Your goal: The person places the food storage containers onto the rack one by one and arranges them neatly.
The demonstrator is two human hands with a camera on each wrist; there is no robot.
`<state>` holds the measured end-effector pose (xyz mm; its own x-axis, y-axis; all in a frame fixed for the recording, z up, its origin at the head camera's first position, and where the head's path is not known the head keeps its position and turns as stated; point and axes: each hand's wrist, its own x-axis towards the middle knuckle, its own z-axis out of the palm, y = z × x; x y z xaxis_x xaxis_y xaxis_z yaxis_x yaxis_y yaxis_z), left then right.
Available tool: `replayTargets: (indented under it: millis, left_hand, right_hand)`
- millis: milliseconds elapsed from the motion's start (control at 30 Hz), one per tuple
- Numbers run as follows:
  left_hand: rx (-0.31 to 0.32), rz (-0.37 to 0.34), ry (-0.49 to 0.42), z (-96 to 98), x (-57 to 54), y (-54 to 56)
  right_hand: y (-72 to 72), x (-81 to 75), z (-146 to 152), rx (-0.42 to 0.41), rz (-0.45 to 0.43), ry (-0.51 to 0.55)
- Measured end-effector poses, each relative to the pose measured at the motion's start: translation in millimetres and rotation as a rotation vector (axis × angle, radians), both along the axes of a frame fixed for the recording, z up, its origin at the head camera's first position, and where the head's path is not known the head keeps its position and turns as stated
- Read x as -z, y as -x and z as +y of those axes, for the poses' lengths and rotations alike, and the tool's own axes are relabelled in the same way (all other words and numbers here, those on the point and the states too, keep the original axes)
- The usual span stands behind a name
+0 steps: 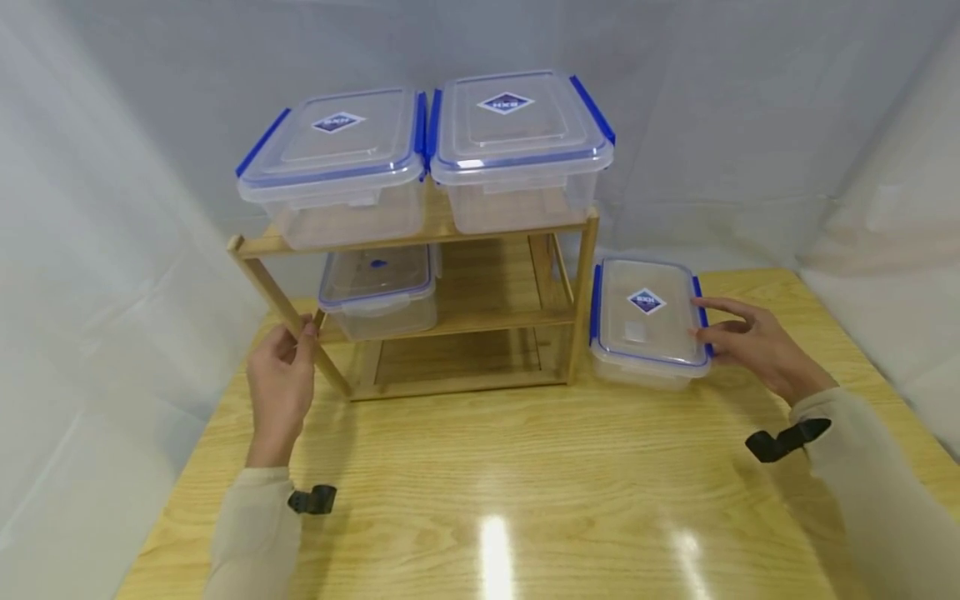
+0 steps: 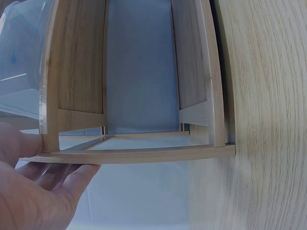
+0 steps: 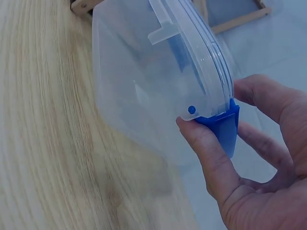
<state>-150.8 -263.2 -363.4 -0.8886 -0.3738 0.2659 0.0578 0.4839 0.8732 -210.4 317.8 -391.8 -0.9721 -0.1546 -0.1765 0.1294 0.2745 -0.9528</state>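
Note:
A wooden rack (image 1: 457, 321) with shelves stands on the table. My left hand (image 1: 282, 379) grips its left front post (image 2: 144, 155) between thumb and fingers, level with the middle shelf. Right of the rack is a clear lidded food container (image 1: 651, 321) with blue side latches and a diamond label. My right hand (image 1: 757, 346) pinches this container at its right edge. In the right wrist view, the thumb touches below the blue latch (image 3: 223, 129) while a fingertip meets the lid's edge. Whether the container's base lies fully on the table is hard to tell.
Two larger lidded containers, one on the left (image 1: 337, 167) and one on the right (image 1: 522, 150), sit side by side on the top shelf. A smaller container (image 1: 381, 292) occupies the middle shelf's left part. Pale cloth (image 1: 705, 125) hangs behind the wooden table (image 1: 450, 467).

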Motion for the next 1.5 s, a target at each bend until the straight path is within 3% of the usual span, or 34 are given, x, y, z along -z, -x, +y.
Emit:
replayTargets:
  millis: [500, 1000, 1333, 1500]
  left_hand:
    - [0.001, 0.009, 0.0, 0.2, -0.3, -0.2]
    - [-0.003, -0.011, -0.002, -1.8, 0.6, 0.5]
    - [0.001, -0.011, -0.004, -2.3, 0.3, 0.2]
    - [-0.002, -0.022, -0.006, -1.6, -0.8, -0.2]
  right_hand:
    - [-58.2, -11.4, 18, 0.003, 0.034, 0.1]
    - [-106.3, -14.9, 12, 0.001, 0.04, 0.195]
    - [-132.1, -12.3, 2, -0.05, 0.059, 0.116]
    - [-142.0, -16.7, -8, -0.116, 0.087, 0.12]
